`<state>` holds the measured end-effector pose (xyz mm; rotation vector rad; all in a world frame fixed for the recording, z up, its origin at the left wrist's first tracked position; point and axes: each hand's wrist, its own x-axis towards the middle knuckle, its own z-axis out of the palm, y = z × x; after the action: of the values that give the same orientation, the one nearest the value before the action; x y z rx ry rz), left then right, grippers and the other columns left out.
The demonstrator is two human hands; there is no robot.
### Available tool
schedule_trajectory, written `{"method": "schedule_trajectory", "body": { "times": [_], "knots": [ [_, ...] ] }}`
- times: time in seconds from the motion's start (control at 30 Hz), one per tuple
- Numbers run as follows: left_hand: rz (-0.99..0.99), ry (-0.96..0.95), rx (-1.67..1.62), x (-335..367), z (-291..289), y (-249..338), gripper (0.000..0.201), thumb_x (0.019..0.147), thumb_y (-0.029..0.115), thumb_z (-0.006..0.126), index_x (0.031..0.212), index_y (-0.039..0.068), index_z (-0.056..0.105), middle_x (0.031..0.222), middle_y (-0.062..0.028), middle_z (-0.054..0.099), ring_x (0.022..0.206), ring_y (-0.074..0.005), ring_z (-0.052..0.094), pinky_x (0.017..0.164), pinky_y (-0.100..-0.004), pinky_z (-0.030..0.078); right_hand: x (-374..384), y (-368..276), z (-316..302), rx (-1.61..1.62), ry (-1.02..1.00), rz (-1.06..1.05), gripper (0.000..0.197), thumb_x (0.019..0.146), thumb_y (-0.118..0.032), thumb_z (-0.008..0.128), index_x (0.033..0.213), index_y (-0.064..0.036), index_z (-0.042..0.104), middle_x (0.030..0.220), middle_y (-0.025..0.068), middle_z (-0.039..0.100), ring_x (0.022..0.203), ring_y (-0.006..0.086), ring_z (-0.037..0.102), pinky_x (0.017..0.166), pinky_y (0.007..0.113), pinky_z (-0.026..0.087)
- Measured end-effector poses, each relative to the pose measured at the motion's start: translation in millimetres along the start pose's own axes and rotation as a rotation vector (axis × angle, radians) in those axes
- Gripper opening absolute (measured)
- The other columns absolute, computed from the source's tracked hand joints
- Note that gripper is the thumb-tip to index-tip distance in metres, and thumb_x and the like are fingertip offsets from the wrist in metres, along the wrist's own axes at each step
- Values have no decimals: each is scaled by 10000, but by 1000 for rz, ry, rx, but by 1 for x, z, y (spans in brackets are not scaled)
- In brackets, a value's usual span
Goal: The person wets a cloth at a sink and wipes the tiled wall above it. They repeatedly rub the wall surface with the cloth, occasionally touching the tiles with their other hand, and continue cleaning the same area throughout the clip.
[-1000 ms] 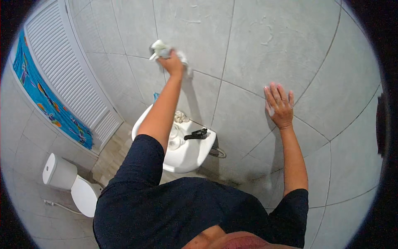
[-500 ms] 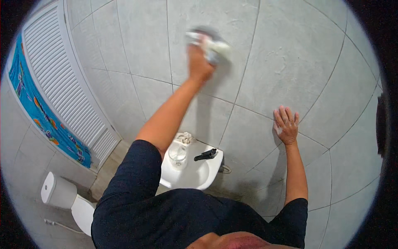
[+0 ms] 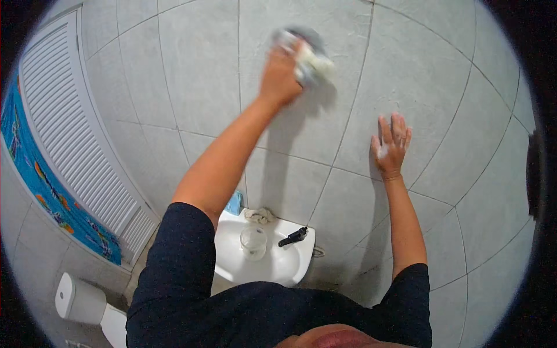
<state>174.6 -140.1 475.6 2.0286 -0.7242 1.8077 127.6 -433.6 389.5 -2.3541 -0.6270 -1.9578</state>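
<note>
High on the grey tiled wall (image 3: 203, 75), my left hand (image 3: 282, 72) is closed round a blurred grey and cream-white wad (image 3: 315, 62), pressed against the tiles. Motion smears it, so I cannot tell cloth from sponge. To the right and lower down, my right hand (image 3: 393, 148) lies on the wall with its fingers stretched apart, holding nothing. A patch of white foam shows on the back of that hand. Faint whitish streaks mark the tiles above it.
Below my arms is a white sink (image 3: 299, 269) with a black faucet (image 3: 293, 236), a clear container (image 3: 253, 242), a crumpled cloth (image 3: 259, 216) and a blue packet (image 3: 234, 203). At left are a white louvred door (image 3: 75, 110), a blue patterned curtain (image 3: 52, 191) and a toilet (image 3: 81, 298).
My left hand has moved the wad a little higher on the wall. My right hand has slid upward across the tiles. The view has shifted, bringing the blue packet by the sink into sight.
</note>
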Motion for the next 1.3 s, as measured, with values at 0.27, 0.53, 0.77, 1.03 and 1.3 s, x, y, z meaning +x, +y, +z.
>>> {"method": "schedule_trajectory", "body": {
  "times": [0.27,0.53,0.77,1.03,1.3],
  "knots": [
    [-224,149,-19,52,-24,-43,727,685,199,643,1300,10,305,1175,-233,433,1105,-386,372,949,-407,301,-9,0,13,-129,47,3,611,688,-210,639,1258,-206,420,1355,61,326,1259,238,275,1015,472,210],
    [320,-61,-22,15,6,10,683,639,177,633,1272,80,396,1152,-190,468,1123,-365,404,949,-399,331,-7,-2,14,-147,57,2,611,682,-202,630,1255,-207,418,1369,58,303,1266,235,265,1020,469,192],
    [-140,292,-70,110,-57,-60,466,724,237,611,1124,31,490,1092,-207,502,1037,-362,435,895,-423,340,-9,-4,14,-165,62,27,594,680,-197,620,1240,-206,423,1363,57,304,1269,235,258,1022,468,188],
    [616,26,-51,65,20,26,569,667,202,609,1195,46,467,1107,-197,508,1127,-356,416,981,-393,307,-9,-4,16,-180,37,39,631,664,-205,630,1253,-208,402,1355,58,309,1265,234,264,1019,470,196],
    [96,215,96,167,-26,-51,474,742,313,608,1086,8,488,988,-200,540,908,-356,494,808,-427,379,-9,-3,11,-155,55,22,610,685,-205,600,1261,-187,401,1357,72,314,1262,246,275,1025,462,182]
  ]
}}
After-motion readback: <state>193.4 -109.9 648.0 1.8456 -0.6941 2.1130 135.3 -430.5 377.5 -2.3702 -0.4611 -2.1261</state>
